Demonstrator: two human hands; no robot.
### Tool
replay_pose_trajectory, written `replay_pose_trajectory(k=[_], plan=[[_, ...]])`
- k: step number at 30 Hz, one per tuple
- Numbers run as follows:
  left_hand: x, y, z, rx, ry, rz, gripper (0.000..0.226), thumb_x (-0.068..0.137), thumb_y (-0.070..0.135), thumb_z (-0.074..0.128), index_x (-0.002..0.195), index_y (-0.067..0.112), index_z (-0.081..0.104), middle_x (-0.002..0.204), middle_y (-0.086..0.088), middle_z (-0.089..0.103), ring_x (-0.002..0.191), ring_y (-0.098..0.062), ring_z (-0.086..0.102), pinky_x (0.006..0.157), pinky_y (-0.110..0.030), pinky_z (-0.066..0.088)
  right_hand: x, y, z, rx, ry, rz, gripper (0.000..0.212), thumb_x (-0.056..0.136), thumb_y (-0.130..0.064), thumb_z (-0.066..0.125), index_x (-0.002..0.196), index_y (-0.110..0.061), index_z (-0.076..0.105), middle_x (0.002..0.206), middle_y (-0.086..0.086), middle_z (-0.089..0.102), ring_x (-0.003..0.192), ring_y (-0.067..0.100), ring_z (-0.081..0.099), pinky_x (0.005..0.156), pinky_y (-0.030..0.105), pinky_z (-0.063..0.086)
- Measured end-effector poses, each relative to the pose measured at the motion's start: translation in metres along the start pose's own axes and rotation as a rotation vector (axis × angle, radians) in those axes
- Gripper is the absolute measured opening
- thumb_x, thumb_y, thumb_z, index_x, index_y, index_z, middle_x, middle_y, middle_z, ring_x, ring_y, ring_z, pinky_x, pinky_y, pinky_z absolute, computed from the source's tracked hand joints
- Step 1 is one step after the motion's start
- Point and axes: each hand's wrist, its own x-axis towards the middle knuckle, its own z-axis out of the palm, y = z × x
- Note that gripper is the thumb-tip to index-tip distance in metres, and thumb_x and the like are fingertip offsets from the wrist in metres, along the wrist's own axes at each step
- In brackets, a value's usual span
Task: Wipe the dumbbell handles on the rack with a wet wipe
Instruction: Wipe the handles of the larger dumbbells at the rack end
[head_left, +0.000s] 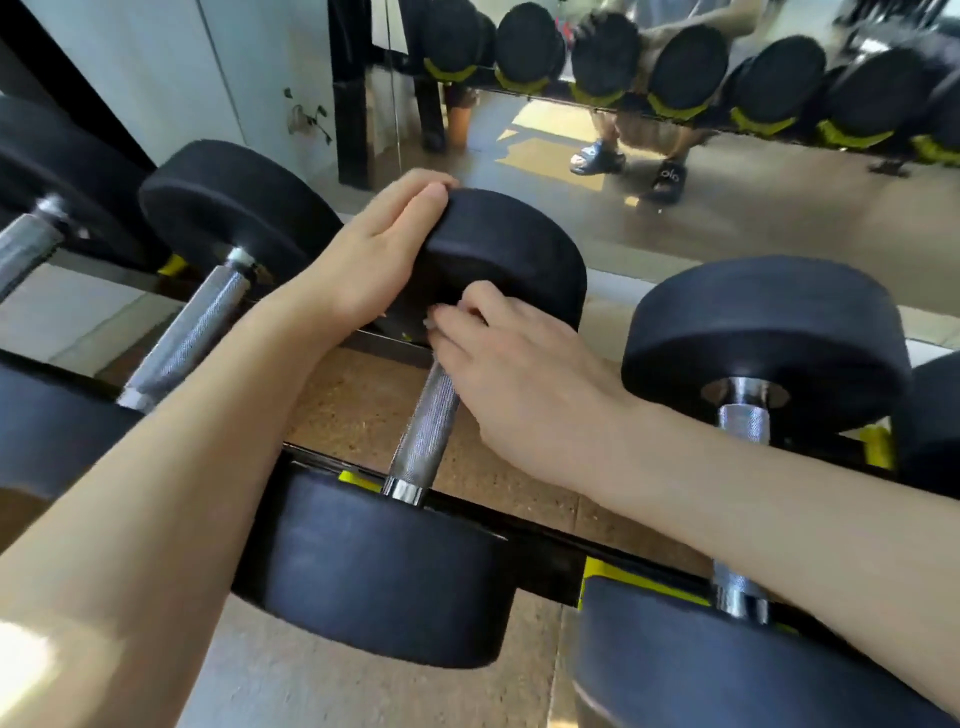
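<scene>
Head view of a dumbbell rack (545, 558) set against a wall mirror (675, 218). At frame centre lies the middle dumbbell, its knurled steel handle (428, 431) running from the near head at 6 o'clock to the far head (511, 254) at 12 o'clock. The left hand (363, 260) lies over the far head, fingers curved across its top edge, a steadying grip. The right hand (519, 384) meets the handle at its far end, fingers curled round the bar; a pale scrap at the fingertips appears to be the wet wipe (435, 318), though blur leaves this uncertain. Neighbouring handles lie at 9 o'clock (187, 338) and 4 o'clock (744, 422). To wipe well, the wipe should wrap the full girth, travel from collar to collar with firm pressure into the knurling, and twist so the underside is covered, while the left hand stops the dumbbell rolling.
</scene>
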Motion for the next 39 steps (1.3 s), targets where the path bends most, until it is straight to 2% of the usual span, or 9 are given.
replay_pose_trajectory(k=[4,9,16,18,23,27,29,33,39], plan=[[0.001,-0.009,-0.003,-0.086,-0.001,0.022,0.034,0.112,0.041,0.031,0.125,0.032,0.061,0.113,0.017,0.064,0.102,0.004,0.058,0.09,-0.024,0.047,-0.001,-0.001,0.0,0.02,-0.019,0.043,0.057,0.08,-0.008,0.039,0.134,-0.01,0.055,0.134,0.002,0.051,0.114,0.025,0.044,0.093,0.038,0.047],[0.006,-0.012,0.001,-0.127,0.019,0.103,0.03,0.111,0.037,0.037,0.114,0.021,0.063,0.107,0.009,0.062,0.097,0.004,0.054,0.086,-0.015,0.041,-0.009,-0.003,0.006,0.11,0.018,0.118,0.059,0.079,0.004,0.049,0.137,-0.004,0.052,0.139,0.009,0.052,0.109,0.026,0.056,0.066,0.03,0.05],[0.007,-0.028,0.004,-0.161,0.017,0.19,0.032,0.111,0.039,0.034,0.118,0.023,0.061,0.113,-0.001,0.061,0.108,-0.009,0.054,0.095,-0.025,0.04,-0.011,-0.004,0.014,0.257,0.044,0.2,0.051,0.086,0.002,0.059,0.136,-0.004,0.051,0.117,0.009,0.046,0.083,0.024,0.054,0.057,0.036,0.052],[0.006,-0.029,0.005,-0.165,0.02,0.209,0.032,0.111,0.039,0.034,0.12,0.024,0.061,0.113,0.003,0.061,0.111,-0.011,0.055,0.098,-0.027,0.04,-0.015,-0.005,0.016,0.348,0.063,0.259,0.049,0.089,0.0,0.055,0.137,-0.008,0.051,0.112,0.005,0.042,0.079,0.024,0.054,0.06,0.041,0.052],[0.006,-0.029,0.005,-0.165,0.032,0.213,0.024,0.111,0.038,0.035,0.117,0.031,0.058,0.106,0.017,0.056,0.105,-0.001,0.052,0.091,-0.017,0.037,-0.023,-0.004,0.021,0.652,0.158,0.427,0.056,0.085,0.003,0.06,0.139,-0.011,0.056,0.11,-0.003,0.05,0.098,0.009,0.058,0.086,0.022,0.051],[0.007,-0.03,0.008,-0.202,0.057,0.189,0.024,0.11,0.039,0.037,0.113,0.033,0.059,0.105,0.018,0.058,0.108,-0.004,0.053,0.095,-0.022,0.038,-0.015,-0.009,0.016,1.193,0.002,0.715,0.046,0.08,0.009,0.062,0.115,-0.02,0.07,0.107,-0.001,0.066,0.1,0.013,0.067,0.098,0.042,0.052],[0.008,-0.03,0.009,-0.213,0.07,0.188,0.026,0.109,0.04,0.037,0.113,0.031,0.061,0.106,0.015,0.06,0.109,-0.007,0.054,0.097,-0.025,0.04,-0.006,-0.009,0.018,1.563,-0.057,0.883,0.041,0.07,0.013,0.058,0.1,-0.008,0.074,0.106,0.004,0.07,0.11,0.024,0.064,0.103,0.042,0.048],[0.008,-0.031,0.01,-0.208,0.07,0.195,0.032,0.111,0.038,0.035,0.118,0.024,0.063,0.111,0.007,0.063,0.111,-0.01,0.056,0.097,-0.027,0.04,0.014,-0.006,0.025,2.087,0.047,1.205,0.093,0.037,0.01,0.055,0.129,0.019,0.048,0.129,0.021,0.059,0.118,0.034,0.061,0.098,0.033,0.053],[0.009,-0.032,0.01,-0.215,0.066,0.204,0.033,0.11,0.038,0.035,0.118,0.024,0.063,0.11,0.011,0.062,0.111,-0.01,0.056,0.096,-0.025,0.041,0.004,-0.005,0.017,2.205,0.113,1.105,0.075,0.048,0.013,0.05,0.123,0.016,0.057,0.13,0.03,0.059,0.125,0.042,0.055,0.11,0.041,0.045]])
